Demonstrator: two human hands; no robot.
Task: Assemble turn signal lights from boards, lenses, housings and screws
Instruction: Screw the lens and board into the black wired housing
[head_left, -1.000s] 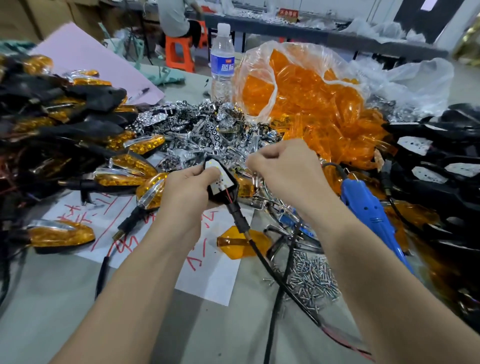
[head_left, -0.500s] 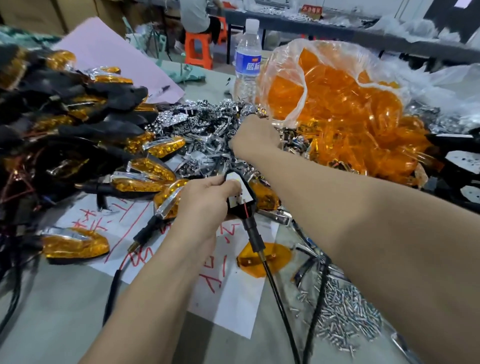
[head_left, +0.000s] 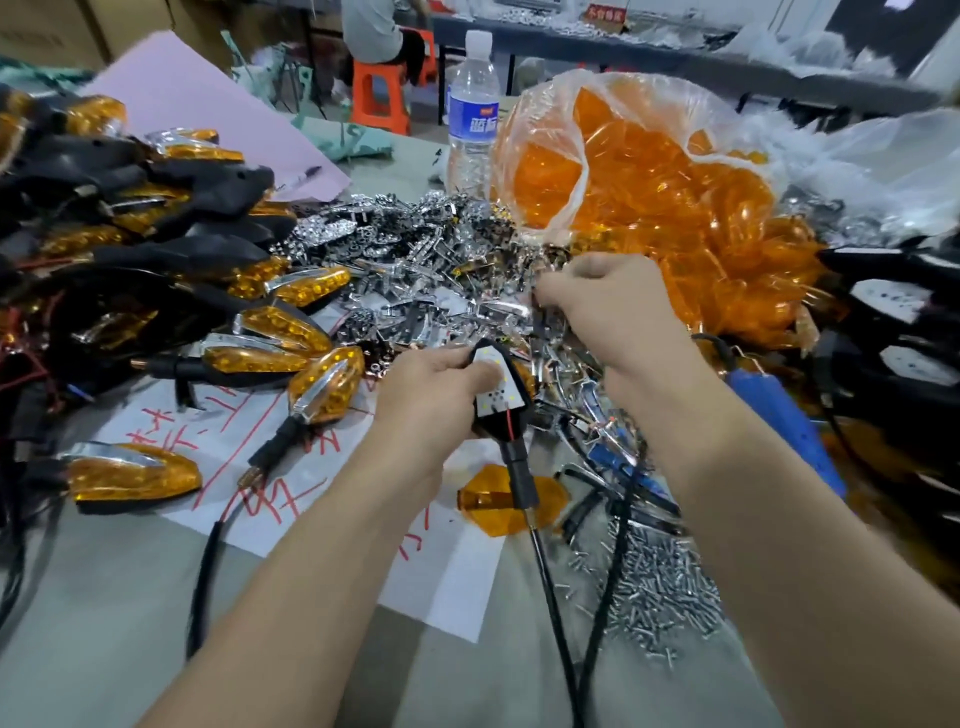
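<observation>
Pulled back from the chrome pile (head_left: 415, 270), right grip (head_left: 597, 296) curls, contents unclear; left grip (head_left: 431, 400) pinches housing (head_left: 491, 428) just below it.

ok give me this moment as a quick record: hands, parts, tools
left hand: grips black housing, white board in it, face up
right hand: fingers curled over chrome parts pile; grip unclear
lenses: orange, in open clear bag behind right hand
screws: loose pile by right forearm
finished lights: heaped at left
tool: blue screwdriver lying beside right forearm
</observation>
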